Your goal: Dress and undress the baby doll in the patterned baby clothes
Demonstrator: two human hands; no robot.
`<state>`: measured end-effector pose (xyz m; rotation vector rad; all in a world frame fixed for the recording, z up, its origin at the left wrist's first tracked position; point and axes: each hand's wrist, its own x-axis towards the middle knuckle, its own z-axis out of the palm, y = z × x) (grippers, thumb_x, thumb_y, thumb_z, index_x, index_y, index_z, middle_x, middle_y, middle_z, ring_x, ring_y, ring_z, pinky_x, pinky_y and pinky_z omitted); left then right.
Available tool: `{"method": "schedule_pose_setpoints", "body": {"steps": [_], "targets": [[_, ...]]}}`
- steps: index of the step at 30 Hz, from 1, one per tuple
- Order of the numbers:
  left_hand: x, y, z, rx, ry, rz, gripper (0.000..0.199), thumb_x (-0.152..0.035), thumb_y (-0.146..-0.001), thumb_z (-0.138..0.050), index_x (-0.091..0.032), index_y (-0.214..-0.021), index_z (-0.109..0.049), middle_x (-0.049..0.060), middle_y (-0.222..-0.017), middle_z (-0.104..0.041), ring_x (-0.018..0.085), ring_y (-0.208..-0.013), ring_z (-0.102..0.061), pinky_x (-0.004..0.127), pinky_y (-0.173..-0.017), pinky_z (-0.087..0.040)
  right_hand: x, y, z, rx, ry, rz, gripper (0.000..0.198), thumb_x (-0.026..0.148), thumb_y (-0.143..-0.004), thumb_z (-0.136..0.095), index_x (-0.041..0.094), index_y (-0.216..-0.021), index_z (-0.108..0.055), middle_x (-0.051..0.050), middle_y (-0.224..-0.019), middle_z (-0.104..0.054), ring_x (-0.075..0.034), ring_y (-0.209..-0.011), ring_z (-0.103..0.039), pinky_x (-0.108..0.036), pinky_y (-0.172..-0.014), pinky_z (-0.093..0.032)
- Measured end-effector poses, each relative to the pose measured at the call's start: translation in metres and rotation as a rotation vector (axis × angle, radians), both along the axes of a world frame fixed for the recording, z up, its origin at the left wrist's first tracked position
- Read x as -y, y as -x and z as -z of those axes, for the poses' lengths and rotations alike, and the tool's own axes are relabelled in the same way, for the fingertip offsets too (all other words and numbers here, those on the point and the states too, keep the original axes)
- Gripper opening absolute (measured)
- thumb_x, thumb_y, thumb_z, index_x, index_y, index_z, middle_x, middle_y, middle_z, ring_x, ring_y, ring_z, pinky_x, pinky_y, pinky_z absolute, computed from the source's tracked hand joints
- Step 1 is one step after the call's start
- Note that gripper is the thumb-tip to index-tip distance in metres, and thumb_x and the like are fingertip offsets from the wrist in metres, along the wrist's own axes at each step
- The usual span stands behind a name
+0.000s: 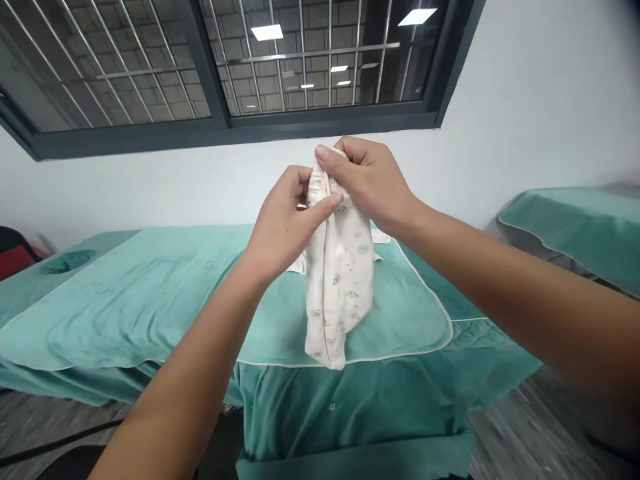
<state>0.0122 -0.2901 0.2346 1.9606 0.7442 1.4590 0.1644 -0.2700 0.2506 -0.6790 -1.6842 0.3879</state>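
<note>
A small pair of white baby pants with a sparse printed pattern hangs lengthwise from my hands, folded along its length. Its gathered, elastic-looking waistband is at the top. My right hand pinches the upper edge between thumb and fingers. Lower and to the left, my left hand grips the side of the band, its thumb lying across the front of the cloth and its fingers partly hidden behind. Behind the pants, more white cloth lies on the green bed cover, mostly covered from sight.
The green-covered bed has a face hole at its left end. A second green-covered bed stands at the right. Above the white wall is a dark-framed window with metal bars. Something red and black is at the far left.
</note>
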Motion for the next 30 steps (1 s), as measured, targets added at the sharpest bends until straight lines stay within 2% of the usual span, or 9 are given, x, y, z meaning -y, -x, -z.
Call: {"method": "schedule_pose_setpoints", "body": {"steps": [3, 7, 10, 13, 16, 19, 22, 26, 30], "targets": [[-0.007, 0.006, 0.006, 0.054, 0.154, 0.060, 0.027, -0.038, -0.078, -0.075, -0.020, -0.076, -0.054, -0.001, -0.072, -0.059, 0.014, -0.071, -0.060, 0.024, -0.062, -0.046, 0.003, -0.005, 0.004, 0.039, 0.099, -0.077, 0.047, 0.057, -0.086, -0.063, 0.019, -0.063, -0.047, 0.004, -0.062, -0.039, -0.009, -0.061, -0.046, -0.022, -0.056, -0.036], [-0.011, 0.021, 0.010, 0.115, 0.315, 0.145, 0.033, -0.045, -0.077, -0.074, -0.019, -0.074, -0.054, -0.002, -0.066, -0.058, 0.012, -0.061, -0.057, 0.023, -0.056, -0.044, 0.004, -0.021, 0.014, 0.139, 0.313, -0.239, 0.050, 0.060, -0.079, -0.069, 0.019, -0.061, -0.046, 0.006, -0.058, -0.036, -0.007, -0.052, -0.036, -0.021, -0.047, -0.029], [-0.011, 0.024, 0.014, 0.014, 0.441, 0.266, 0.034, -0.048, -0.075, -0.075, -0.018, -0.078, -0.059, 0.000, -0.070, -0.062, 0.013, -0.062, -0.060, 0.024, -0.057, -0.045, -0.002, -0.026, 0.023, 0.063, 0.414, -0.288, 0.051, 0.064, -0.077, -0.068, 0.020, -0.062, -0.047, 0.005, -0.057, -0.038, -0.007, -0.050, -0.037, -0.022, -0.046, -0.030], [-0.013, 0.020, 0.023, -0.159, 0.554, 0.391, 0.034, -0.044, -0.072, -0.079, -0.015, -0.085, -0.066, 0.004, -0.079, -0.068, 0.018, -0.073, -0.065, 0.028, -0.064, -0.049, -0.010, -0.023, 0.035, -0.086, 0.422, -0.251, 0.052, 0.068, -0.079, -0.063, 0.021, -0.064, -0.048, 0.004, -0.058, -0.043, -0.009, -0.052, -0.043, -0.022, -0.048, -0.034], [-0.023, 0.015, 0.037, -0.071, 0.544, 0.361, 0.032, -0.042, -0.076, -0.076, -0.014, -0.089, -0.069, 0.005, -0.084, -0.069, 0.020, -0.079, -0.066, 0.028, -0.070, -0.050, -0.016, -0.023, 0.049, -0.080, 0.468, -0.239, 0.051, 0.069, -0.080, -0.061, 0.020, -0.067, -0.054, 0.003, -0.060, -0.050, -0.009, -0.054, -0.048, -0.022, -0.049, -0.037], [-0.038, 0.010, 0.054, 0.116, 0.505, 0.274, 0.029, -0.041, -0.079, -0.072, -0.016, -0.092, -0.068, 0.003, -0.083, -0.069, 0.016, -0.078, -0.065, 0.025, -0.069, -0.049, -0.019, -0.028, 0.066, 0.176, 0.597, -0.305, 0.044, 0.062, -0.074, -0.072, 0.019, -0.074, -0.065, 0.001, -0.068, -0.062, -0.012, -0.061, -0.057, -0.023, -0.053, -0.042], [-0.050, 0.004, 0.073, 0.152, 0.598, 0.293, 0.032, -0.044, -0.081, -0.070, -0.016, -0.095, -0.066, 0.003, -0.083, -0.069, 0.016, -0.075, -0.065, 0.025, -0.067, -0.049, -0.024, -0.032, 0.084, 0.323, 0.718, -0.336, 0.037, 0.052, -0.068, -0.081, 0.020, -0.085, -0.072, -0.002, -0.080, -0.071, -0.017, -0.072, -0.065, -0.024, -0.060, -0.048], [-0.055, -0.002, 0.091, 0.108, 0.757, 0.410, 0.042, -0.048, -0.079, -0.072, -0.015, -0.105, -0.066, 0.008, -0.091, -0.073, 0.021, -0.080, -0.068, 0.031, -0.072, -0.053, -0.040, -0.032, 0.102, -0.013, 0.739, -0.254, 0.040, 0.061, -0.078, -0.069, 0.022, -0.082, -0.069, -0.003, -0.079, -0.071, -0.019, -0.073, -0.068, -0.026, -0.061, -0.052], [-0.059, 0.002, 0.100, -0.042, 0.871, 0.556, 0.044, -0.035, -0.071, -0.082, -0.013, -0.108, -0.069, 0.012, -0.098, -0.074, 0.026, -0.091, -0.070, 0.038, -0.082, -0.053, -0.055, -0.034, 0.115, -0.276, 0.746, -0.252, 0.044, 0.069, -0.081, -0.060, 0.026, -0.087, -0.066, -0.003, -0.076, -0.070, -0.020, -0.078, -0.069, -0.028, -0.062, -0.055]]}}
